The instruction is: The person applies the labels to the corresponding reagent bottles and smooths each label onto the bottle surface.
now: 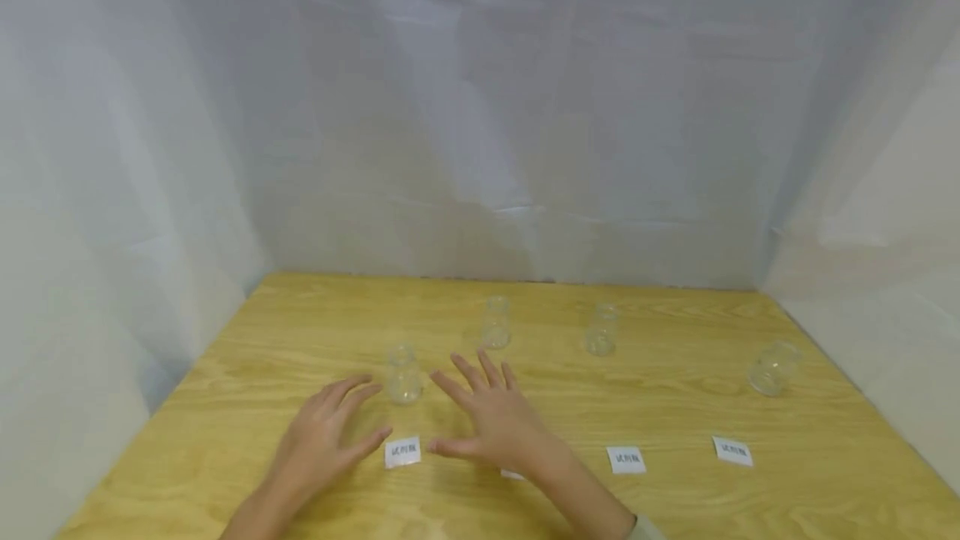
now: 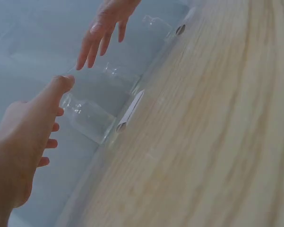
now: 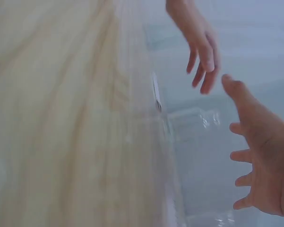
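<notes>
The nearest clear glass bottle (image 1: 404, 382) is found on the wooden table (image 1: 675, 407), behind a white label (image 1: 402, 452), between the left hand (image 1: 318, 432) and the right hand (image 1: 501, 419). The fingers of both hands are loosely spread; nothing is grasped. The bottle is judged light, rigid, slippery and fragile, best held around its body, below the shoulder. Four bottles and four labels, one partly hidden by the right hand, are counted.
</notes>
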Available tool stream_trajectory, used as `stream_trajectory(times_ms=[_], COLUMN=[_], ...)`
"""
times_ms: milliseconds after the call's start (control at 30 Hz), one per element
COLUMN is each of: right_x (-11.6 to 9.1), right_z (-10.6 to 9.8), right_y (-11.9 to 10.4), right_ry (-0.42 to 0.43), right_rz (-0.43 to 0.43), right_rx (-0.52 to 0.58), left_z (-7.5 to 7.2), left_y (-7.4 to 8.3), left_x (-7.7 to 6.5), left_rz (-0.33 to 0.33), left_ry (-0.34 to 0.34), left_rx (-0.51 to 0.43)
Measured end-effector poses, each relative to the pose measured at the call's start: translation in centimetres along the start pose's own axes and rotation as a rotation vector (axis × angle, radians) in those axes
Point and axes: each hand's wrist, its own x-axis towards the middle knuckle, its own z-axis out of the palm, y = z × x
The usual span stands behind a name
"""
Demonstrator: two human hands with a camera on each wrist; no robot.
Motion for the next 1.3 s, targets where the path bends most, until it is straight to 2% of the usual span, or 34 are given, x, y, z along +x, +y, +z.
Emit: stream_trajectory(times_ms=[100,267,333,433,600,867,1000,1300], right_x=[0.4,0.7,0.7,0.8,1.1,0.9,0.9,0.9], right_z=[1.3,3.2,3.9,4.7,5.6,6.2,6.2,6.1], right_y=[0.0,-0.1,-0.2,-0.4,-0.8,-0.7,-0.7,-0.7], right_ry=[-0.001,-0.017,-0.032,-0.041,0.013,0.123,0.133,0.160], right_rz=[-0.033,-0.059,-0.063,-0.080,-0.113,-0.115,-0.109,-0.115], right_rx=[0.036,0.090,0.094,0.079,0.019,0.042,0.059,0.113], left_z=[0.8,1.8,1.9,1.9,2.0,2.5,2.5,2.6], left_y=[-0.4,-1.0,-1.0,-1.1,-1.3,-1.4,-1.3,-1.2], left_x=[-0.7,-1.4,-1.5,-1.6,-1.5,-1.2,-1.2,-1.2], left_rz=[-0.005,-0.007,-0.011,-0.009,0.002,0.014,0.020,0.000], left_ry=[-0.029,-0.155,-0.198,-0.228,-0.218,-0.179,-0.167,-0.197], left_rx=[-0.053,-0.104,-0.116,-0.126,-0.127,-0.136,-0.150,-0.155])
